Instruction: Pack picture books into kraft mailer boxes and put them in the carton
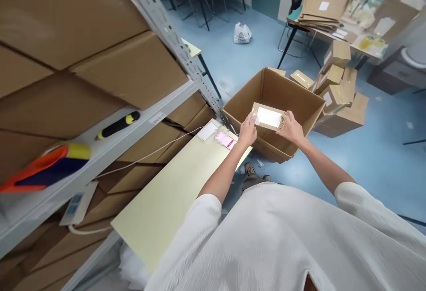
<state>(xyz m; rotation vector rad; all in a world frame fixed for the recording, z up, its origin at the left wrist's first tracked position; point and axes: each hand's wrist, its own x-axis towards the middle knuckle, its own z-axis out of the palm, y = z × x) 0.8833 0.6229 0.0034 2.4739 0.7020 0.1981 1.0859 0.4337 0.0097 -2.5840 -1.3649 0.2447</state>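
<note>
Here, small box between both hands, seemingly above open carton

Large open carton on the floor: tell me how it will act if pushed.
The large open carton would probably slide, as the blue floor looks smooth. Its walls may flex near the rim, being cardboard with no closed top to brace them. Its weight is harder to judge, since the hands and held box partly hide the inside.
</note>
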